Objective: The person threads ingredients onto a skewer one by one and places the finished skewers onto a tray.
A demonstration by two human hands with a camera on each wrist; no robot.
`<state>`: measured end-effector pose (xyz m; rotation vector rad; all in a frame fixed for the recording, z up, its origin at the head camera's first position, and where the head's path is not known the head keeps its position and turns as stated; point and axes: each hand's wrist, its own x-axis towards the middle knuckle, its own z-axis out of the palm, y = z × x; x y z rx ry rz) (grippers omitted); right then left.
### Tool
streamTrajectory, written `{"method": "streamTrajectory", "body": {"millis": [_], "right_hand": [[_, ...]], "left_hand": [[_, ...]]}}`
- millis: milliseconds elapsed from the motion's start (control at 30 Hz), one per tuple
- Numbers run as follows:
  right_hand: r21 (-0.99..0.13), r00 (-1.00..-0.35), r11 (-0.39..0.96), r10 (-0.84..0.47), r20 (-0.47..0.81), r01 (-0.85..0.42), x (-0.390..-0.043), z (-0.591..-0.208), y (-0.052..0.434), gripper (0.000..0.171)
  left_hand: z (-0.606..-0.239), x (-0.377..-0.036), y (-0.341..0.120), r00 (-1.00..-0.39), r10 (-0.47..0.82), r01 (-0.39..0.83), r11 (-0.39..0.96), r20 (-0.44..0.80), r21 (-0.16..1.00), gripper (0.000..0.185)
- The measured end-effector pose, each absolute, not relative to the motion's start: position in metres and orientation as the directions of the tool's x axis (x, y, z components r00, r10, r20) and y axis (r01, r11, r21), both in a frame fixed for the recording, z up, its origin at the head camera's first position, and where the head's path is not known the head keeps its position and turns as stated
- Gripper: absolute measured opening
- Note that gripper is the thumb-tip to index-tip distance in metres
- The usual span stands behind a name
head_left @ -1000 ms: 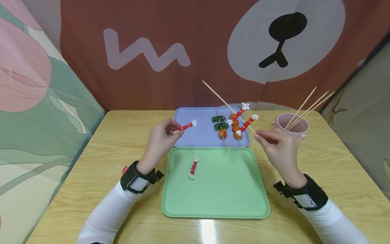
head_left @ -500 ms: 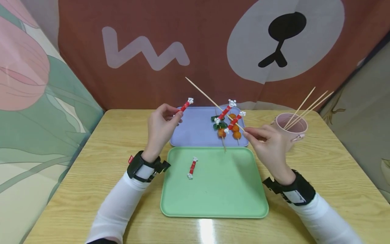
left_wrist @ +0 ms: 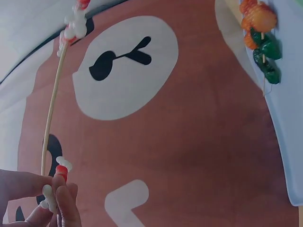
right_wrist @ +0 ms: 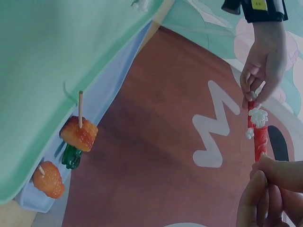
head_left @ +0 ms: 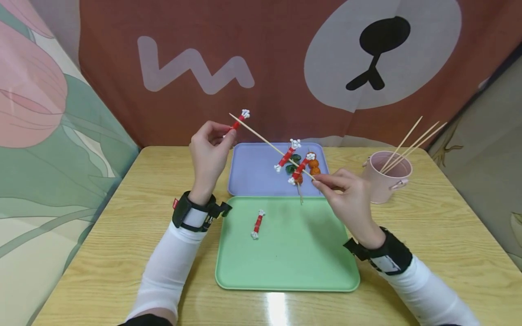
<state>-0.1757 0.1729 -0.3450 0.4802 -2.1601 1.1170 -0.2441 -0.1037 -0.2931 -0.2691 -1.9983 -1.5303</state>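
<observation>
My left hand [head_left: 209, 156] pinches a small red stick with white knobbly ends [head_left: 238, 123], like a toy bone, between thumb and fingers. In my right hand [head_left: 350, 199], thumb and fingertips grip the lower end of a bamboo skewer [head_left: 261, 138]. Two similar red sticks [head_left: 287, 156] are threaded crosswise on it, close to the right hand. The skewer's pointed tip overlaps the left hand's red stick in the head view; in the left wrist view the skewer [left_wrist: 53, 109] runs down to the left fingers. Another red stick [head_left: 258, 225] lies on the green tray [head_left: 285, 271].
Behind the green tray sits a lavender tray [head_left: 253, 176] with a skewer of orange balls [head_left: 314, 164] and one of green pieces [head_left: 296, 158] with an orange chunk. To the right, a pink bucket [head_left: 380, 190] holds several bare skewers [head_left: 412, 147]. A printed cloth hangs behind.
The left hand has risen with its red stick. The right hand has moved left with the loaded skewer, bringing its tip to the left hand's stick.
</observation>
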Motion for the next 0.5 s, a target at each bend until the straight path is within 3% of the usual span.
{"method": "streamTrajectory", "body": {"millis": [500], "right_hand": [[-0.569, -0.728, 0.595, -0.039, 0.684, -0.567, -0.175, -0.35, 0.17, 0.013]], "left_hand": [[-0.27, -0.235, -0.11, -0.775, -0.304, 0.448, 0.353, 0.554, 0.821, 0.02]]}}
